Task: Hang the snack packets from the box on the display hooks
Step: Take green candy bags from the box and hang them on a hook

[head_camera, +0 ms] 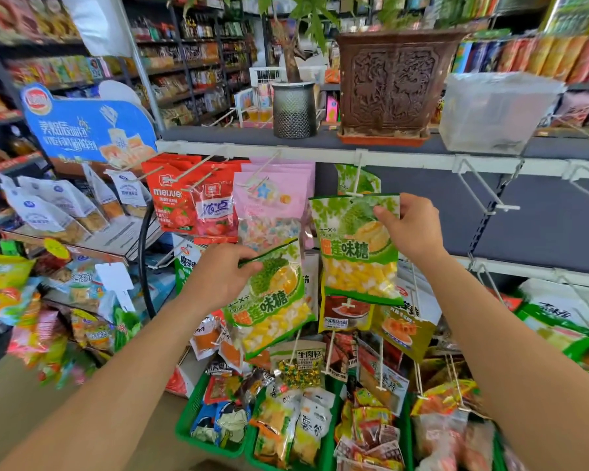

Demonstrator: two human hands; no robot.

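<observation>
Head view, taking in a shop display. Pinching with the right hand [412, 229], thumb in front and fingers behind, the top right corner of a green-and-white plastic durian-candy packet [357, 246] with yellow and white sweets showing through its clear lower half. Holding it upright, its top edge right at the tip of a white wire display hook [356, 178]; not possible to tell whether the hole is over the tip. Hanging further back on that same hook, another packet of the same green kind [368, 181]. Gripping with the left hand [223, 271] the upper left corner of a second matching green packet [272, 300], lower and to the left, tilted with its top leaning left, in front of the rows beneath. Hanging just left of the hook, pink packets of pastel sweets [272, 195], and beyond them red strawberry-print packets [191, 202]. Jutting out to the right, more white wire hooks [505, 208]. Sitting on the grey shelf top [225, 134] above, a brown carved square planter [393, 86] and a clear plastic tub [497, 110]. Lying below, green plastic baskets [191, 413] full of mixed small snack packs.
</observation>
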